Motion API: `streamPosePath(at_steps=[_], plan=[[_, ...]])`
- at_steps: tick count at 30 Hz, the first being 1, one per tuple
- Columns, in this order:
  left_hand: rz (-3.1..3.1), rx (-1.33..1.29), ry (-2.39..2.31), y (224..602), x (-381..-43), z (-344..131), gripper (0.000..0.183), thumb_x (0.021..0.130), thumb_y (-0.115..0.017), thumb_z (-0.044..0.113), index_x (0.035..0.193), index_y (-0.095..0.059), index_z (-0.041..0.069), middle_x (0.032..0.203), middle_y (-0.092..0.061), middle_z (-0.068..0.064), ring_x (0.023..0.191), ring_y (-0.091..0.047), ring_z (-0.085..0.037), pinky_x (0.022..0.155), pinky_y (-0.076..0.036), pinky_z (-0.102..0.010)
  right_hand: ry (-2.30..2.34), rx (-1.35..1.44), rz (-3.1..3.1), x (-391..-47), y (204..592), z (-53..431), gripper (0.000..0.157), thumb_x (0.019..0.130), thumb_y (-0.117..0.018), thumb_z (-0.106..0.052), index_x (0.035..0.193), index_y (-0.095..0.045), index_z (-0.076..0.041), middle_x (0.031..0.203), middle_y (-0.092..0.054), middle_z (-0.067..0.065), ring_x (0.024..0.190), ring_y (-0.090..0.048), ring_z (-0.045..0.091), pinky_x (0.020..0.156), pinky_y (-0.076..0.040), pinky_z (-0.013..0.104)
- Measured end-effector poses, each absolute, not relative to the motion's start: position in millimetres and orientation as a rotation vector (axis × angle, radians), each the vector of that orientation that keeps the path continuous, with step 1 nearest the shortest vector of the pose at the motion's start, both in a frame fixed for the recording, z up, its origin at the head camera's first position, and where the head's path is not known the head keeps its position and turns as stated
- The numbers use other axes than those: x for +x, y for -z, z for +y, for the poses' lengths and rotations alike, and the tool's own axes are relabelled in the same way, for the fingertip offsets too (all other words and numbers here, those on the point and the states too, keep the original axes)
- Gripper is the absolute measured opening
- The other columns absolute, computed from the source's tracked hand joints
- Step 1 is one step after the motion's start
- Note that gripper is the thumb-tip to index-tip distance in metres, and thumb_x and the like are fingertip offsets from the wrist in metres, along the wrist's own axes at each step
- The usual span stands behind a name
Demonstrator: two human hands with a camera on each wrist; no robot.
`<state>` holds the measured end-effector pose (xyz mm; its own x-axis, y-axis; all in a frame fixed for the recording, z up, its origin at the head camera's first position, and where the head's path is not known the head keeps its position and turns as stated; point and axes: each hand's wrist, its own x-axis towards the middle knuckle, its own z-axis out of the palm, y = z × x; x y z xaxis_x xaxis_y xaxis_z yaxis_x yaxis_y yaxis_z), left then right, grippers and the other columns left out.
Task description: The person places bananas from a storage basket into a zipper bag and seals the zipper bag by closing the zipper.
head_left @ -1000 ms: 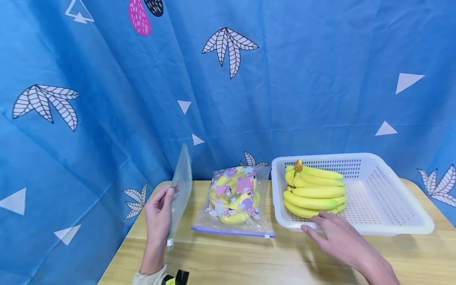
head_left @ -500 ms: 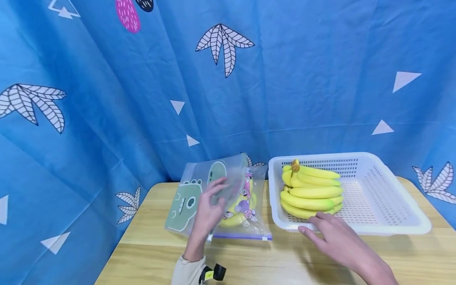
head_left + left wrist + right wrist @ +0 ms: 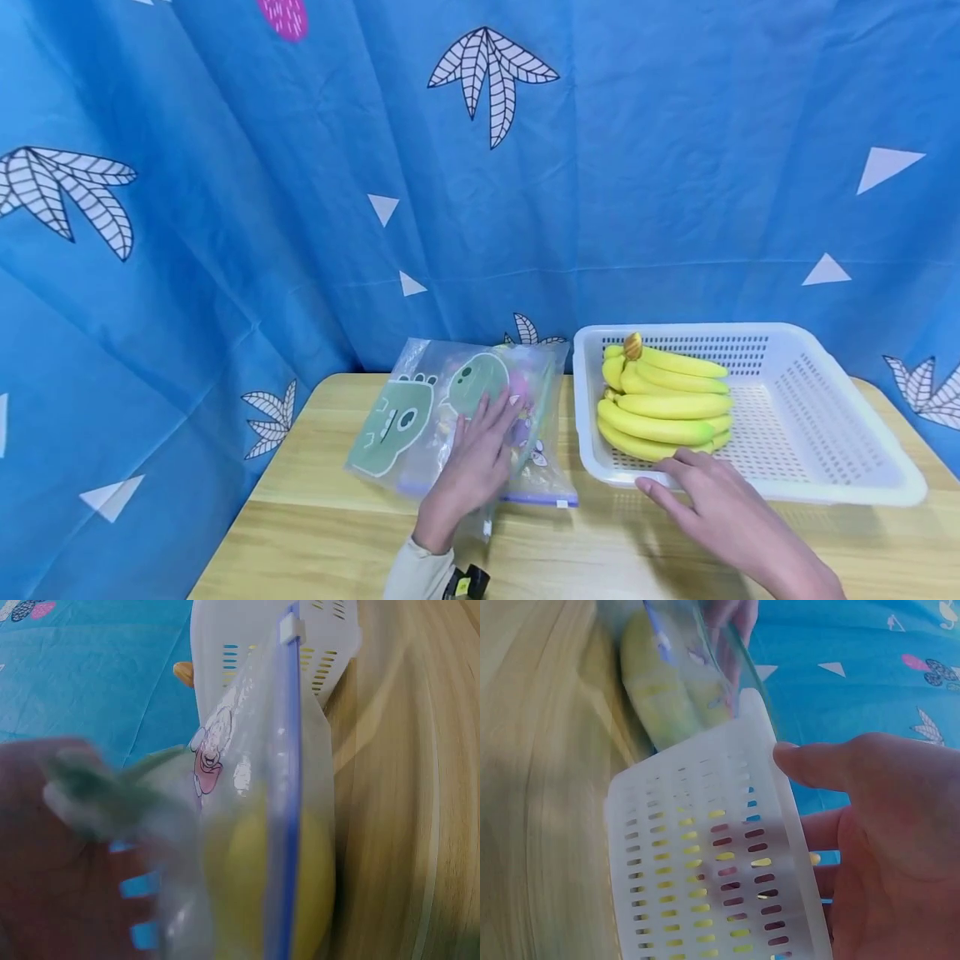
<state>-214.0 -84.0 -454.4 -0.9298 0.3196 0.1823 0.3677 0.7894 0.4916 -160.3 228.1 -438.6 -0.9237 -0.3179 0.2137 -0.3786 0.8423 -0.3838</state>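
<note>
My left hand [image 3: 474, 454] lies with fingers straight and spread on a clear zip bag [image 3: 392, 425] printed with green dinosaurs. That bag overlaps a second zip bag [image 3: 557, 471], purple-edged and holding bananas. Close up in the left wrist view, the banana bag's purple zipper [image 3: 285, 795] runs beside my blurred palm. My right hand [image 3: 720, 500] holds the front rim of a white plastic basket [image 3: 832, 492], thumb outside and fingers over the inner side. A bunch of bananas [image 3: 667, 406] lies in the basket's left part, right by those fingers.
The wooden table [image 3: 300, 533] carries both bags and the basket. Behind it hangs a blue patterned curtain [image 3: 675, 167], close to the table's back edge. A narrow gap separates the banana bag from the basket.
My left hand has swung right with the dinosaur bag, laying it over the banana bag, and its fingers have gone from pinching to spread flat. The right hand stays at the basket rim.
</note>
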Motion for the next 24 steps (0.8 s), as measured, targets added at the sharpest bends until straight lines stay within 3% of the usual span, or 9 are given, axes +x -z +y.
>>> streamPosePath(at_steps=[4, 8, 10, 13, 15, 18, 19, 22, 24], plan=[[-2.777, -0.533, 0.79, 447, -215, -90, 0.054, 0.101, -0.039, 0.006, 0.153, -0.049, 0.015, 0.164, -0.034, -0.012, 0.149, -0.028, -0.045, 0.112, -0.014, -0.079, -0.704, 0.591, -2.755, -160, 435, 212, 0.029, 0.1, -0.067, -0.035, 0.113, -0.075, -0.01, 0.107, -0.067, 0.0, 0.101, -0.064, 0.022, 0.087, -0.055, 0.05], [-2.636, -0.545, 0.931, 435, -213, -94, 0.055, 0.099, -0.039, 0.002, 0.151, -0.053, 0.016, 0.159, -0.043, -0.013, 0.145, -0.039, -0.04, 0.112, -0.022, -0.075, -0.798, 0.644, -2.568, -161, 431, 188, 0.023, 0.096, -0.072, -0.019, 0.117, -0.072, -0.01, 0.116, -0.067, -0.001, 0.106, -0.066, 0.019, 0.088, -0.058, 0.046], [-2.579, -0.552, 0.975, 427, -212, -95, 0.056, 0.099, -0.04, 0.001, 0.15, -0.054, 0.019, 0.157, -0.046, -0.012, 0.144, -0.042, -0.038, 0.113, -0.024, -0.073, -0.852, 0.677, -2.453, -164, 429, 176, 0.028, 0.094, -0.073, -0.013, 0.122, -0.071, -0.011, 0.12, -0.066, -0.001, 0.109, -0.065, 0.018, 0.092, -0.057, 0.034], [-2.551, -0.588, 1.014, 416, -208, -97, 0.057, 0.096, -0.04, -0.001, 0.148, -0.056, 0.018, 0.154, -0.051, -0.01, 0.143, -0.044, -0.035, 0.116, -0.027, -0.066, -0.876, 0.793, -2.246, -172, 427, 156, 0.027, 0.1, -0.062, -0.014, 0.126, -0.07, -0.011, 0.127, -0.064, 0.006, 0.115, -0.062, 0.024, 0.103, -0.047, 0.019], [-2.568, -0.624, 1.049, 409, -204, -98, 0.056, 0.096, -0.04, -0.001, 0.147, -0.057, 0.015, 0.153, -0.052, -0.008, 0.143, -0.044, -0.032, 0.118, -0.029, -0.06, -0.845, 0.891, -2.128, -179, 426, 144, 0.03, 0.103, -0.053, -0.017, 0.126, -0.071, -0.01, 0.132, -0.062, 0.012, 0.12, -0.058, 0.031, 0.111, -0.036, 0.016], [-2.591, -0.678, 1.13, 399, -198, -100, 0.054, 0.098, -0.038, 0.001, 0.148, -0.056, 0.013, 0.152, -0.053, -0.005, 0.14, -0.049, -0.026, 0.119, -0.034, -0.05, -0.748, 0.998, -2.055, -187, 426, 127, 0.04, 0.11, -0.037, -0.023, 0.125, -0.071, -0.009, 0.141, -0.06, 0.014, 0.128, -0.054, 0.038, 0.117, -0.033, 0.026], [-2.589, -0.681, 1.166, 396, -196, -101, 0.054, 0.099, -0.038, 0.001, 0.148, -0.056, 0.014, 0.152, -0.053, -0.004, 0.132, -0.056, -0.024, 0.117, -0.036, -0.048, -0.721, 1.02, -2.053, -188, 427, 123, 0.042, 0.111, -0.034, -0.025, 0.124, -0.072, -0.01, 0.141, -0.06, 0.013, 0.129, -0.053, 0.039, 0.118, -0.035, 0.032], [-2.538, -0.666, 1.26, 388, -190, -106, 0.05, 0.102, -0.039, 0.003, 0.147, -0.057, 0.015, 0.152, -0.054, -0.001, 0.116, -0.062, -0.019, 0.115, -0.039, -0.047, -0.631, 1.03, -2.046, -193, 429, 110, 0.031, 0.108, -0.046, -0.02, 0.122, -0.072, -0.012, 0.134, -0.065, 0.01, 0.126, -0.056, 0.038, 0.112, -0.043, 0.047], [-2.491, -0.637, 1.324, 384, -188, -109, 0.047, 0.104, -0.039, 0.004, 0.146, -0.059, 0.017, 0.15, -0.055, 0.002, 0.107, -0.062, -0.018, 0.109, -0.044, -0.045, -0.588, 1.009, -2.037, -196, 430, 103, 0.026, 0.099, -0.057, -0.014, 0.119, -0.073, -0.014, 0.127, -0.067, 0.009, 0.121, -0.058, 0.038, 0.103, -0.047, 0.055]])
